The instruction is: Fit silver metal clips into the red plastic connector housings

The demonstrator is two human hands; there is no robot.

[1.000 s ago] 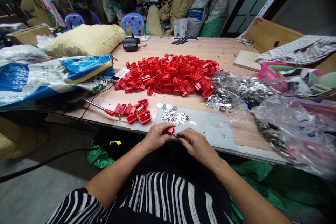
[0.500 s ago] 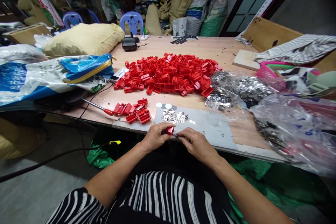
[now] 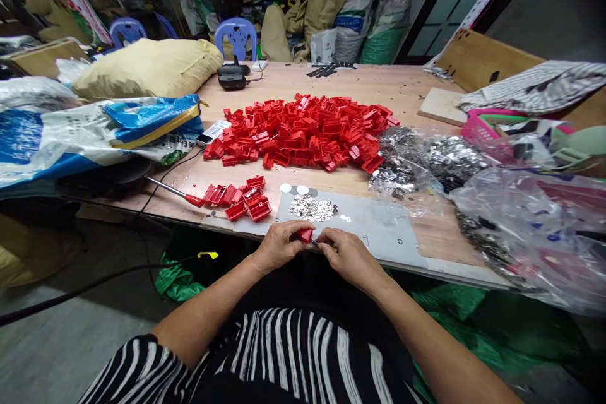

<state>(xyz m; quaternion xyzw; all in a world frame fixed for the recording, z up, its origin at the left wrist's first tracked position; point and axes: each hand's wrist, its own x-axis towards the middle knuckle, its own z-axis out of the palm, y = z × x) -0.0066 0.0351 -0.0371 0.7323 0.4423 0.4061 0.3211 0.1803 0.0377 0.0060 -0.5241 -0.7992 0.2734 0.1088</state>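
Observation:
My left hand [image 3: 280, 245] is closed on a small red plastic housing [image 3: 305, 235] at the table's front edge. Close against it, my right hand [image 3: 344, 251] pinches a thin dark metal piece [image 3: 314, 242] that meets the housing's right side; whether it is a tool or a part I cannot tell. Just beyond my hands, a small heap of shiny metal pieces [image 3: 312, 208] lies on a grey sheet [image 3: 379, 227]. To the left sits a small group of red housings [image 3: 249, 201], several of them with their hollow side up.
A large pile of red housings [image 3: 303, 132] covers the table's middle. Plastic bags of metal parts [image 3: 454, 161] lie to the right. A red-handled rod [image 3: 173, 190], a blue-white sack [image 3: 95, 129] and a stuffed beige sack [image 3: 151, 69] are on the left.
My right hand has shifted slightly left, its fingers closer to the red housing. My left hand keeps its grip. The whole view has moved very slightly.

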